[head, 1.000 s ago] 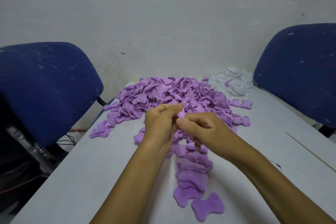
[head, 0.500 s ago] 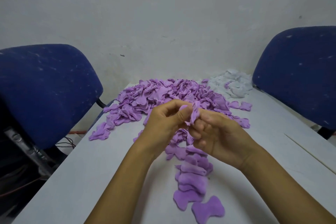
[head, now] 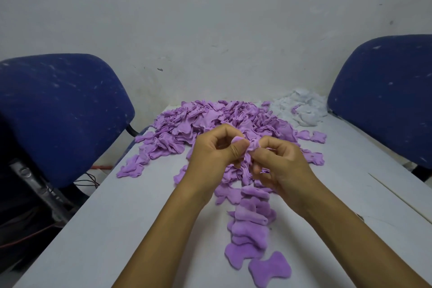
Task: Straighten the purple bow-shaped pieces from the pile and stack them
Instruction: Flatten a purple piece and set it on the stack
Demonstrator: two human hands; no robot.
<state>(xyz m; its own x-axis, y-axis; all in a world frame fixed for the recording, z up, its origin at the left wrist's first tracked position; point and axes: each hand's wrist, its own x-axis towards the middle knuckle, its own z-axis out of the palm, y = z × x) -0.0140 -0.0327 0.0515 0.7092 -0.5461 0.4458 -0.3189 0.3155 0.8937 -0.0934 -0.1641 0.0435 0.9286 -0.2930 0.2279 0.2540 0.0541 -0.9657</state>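
A big pile of crumpled purple bow-shaped pieces lies at the far end of the white table. My left hand and my right hand meet above the table's middle. Both pinch one crumpled purple piece between thumbs and fingers. Below the hands, a row of flattened purple pieces overlaps toward me. A single flat bow piece lies at the near end of that row.
A heap of white fabric pieces sits at the back right. Blue chairs stand on both sides, the left chair and the right chair. Loose purple pieces are scattered right of the hands. A wall closes the far side.
Both hands rose slightly off the pile with one purple piece and now work it between the fingertips, the left thumb pressing on its top.
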